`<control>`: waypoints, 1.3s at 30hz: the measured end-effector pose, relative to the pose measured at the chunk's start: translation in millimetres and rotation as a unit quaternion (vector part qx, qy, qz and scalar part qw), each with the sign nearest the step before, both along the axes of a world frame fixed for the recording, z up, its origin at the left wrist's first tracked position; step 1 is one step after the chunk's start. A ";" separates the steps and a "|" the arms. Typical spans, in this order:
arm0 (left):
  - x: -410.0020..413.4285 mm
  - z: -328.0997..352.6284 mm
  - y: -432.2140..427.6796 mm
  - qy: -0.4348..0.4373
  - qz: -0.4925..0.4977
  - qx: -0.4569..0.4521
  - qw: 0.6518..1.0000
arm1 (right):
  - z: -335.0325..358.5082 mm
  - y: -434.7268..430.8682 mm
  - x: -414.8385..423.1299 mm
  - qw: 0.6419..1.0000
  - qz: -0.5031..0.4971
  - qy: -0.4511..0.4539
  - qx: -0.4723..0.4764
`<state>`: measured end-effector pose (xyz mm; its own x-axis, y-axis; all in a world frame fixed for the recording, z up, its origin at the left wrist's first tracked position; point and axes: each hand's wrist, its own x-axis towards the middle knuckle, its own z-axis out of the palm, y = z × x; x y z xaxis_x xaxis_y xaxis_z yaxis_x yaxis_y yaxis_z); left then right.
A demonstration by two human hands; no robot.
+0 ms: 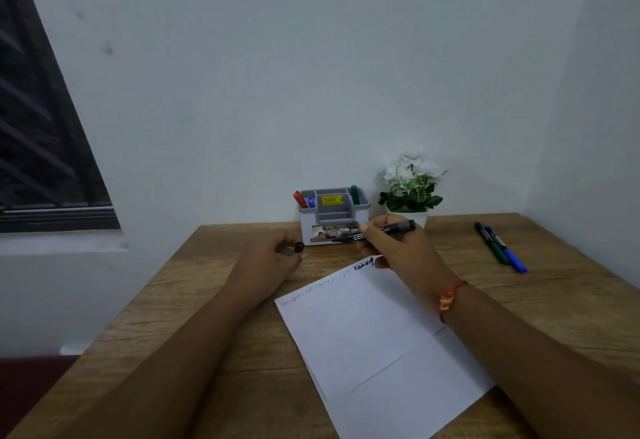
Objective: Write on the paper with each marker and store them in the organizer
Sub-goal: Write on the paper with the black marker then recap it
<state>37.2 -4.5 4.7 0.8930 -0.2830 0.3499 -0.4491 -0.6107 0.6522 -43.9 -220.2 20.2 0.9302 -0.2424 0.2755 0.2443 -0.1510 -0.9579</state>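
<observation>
A brown wooden table (207, 300) stands by a pale wall. On it lies a white sheet of paper (374, 334), turned a bit sideways, with small writing along its top edge. The right hand (398, 251) is at the top corner of the paper, and its fingers are curled tight around a black marker (398, 227). The marker's tip is hidden by the hand. The left hand (270, 258) rests on the table beside the paper and pinches a small black cap (299, 247). Behind the hands, by the wall, is a grey and white plastic organizer (308, 227). A red marker (299, 199), a blue marker (311, 201) and a green marker (354, 193) stand in it. Far to the right, a loose green marker (491, 243) and a loose blue marker (509, 255) lie side by side on the table. A white flower plant (410, 182) sits next to the organizer.
</observation>
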 end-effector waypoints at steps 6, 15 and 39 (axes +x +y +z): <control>-11.7 9.6 0.9 -0.047 -0.060 -0.058 0.995 | 6.0 7.5 -5.5 0.996 0.061 -0.032 0.060; -20.2 12.6 -2.7 -0.057 -0.085 -0.055 0.993 | 5.2 7.7 -6.1 0.996 0.071 -0.021 0.048; -36.9 21.4 -4.9 -0.034 -0.119 -0.086 0.989 | 6.8 3.5 -3.8 0.989 0.141 -0.028 0.027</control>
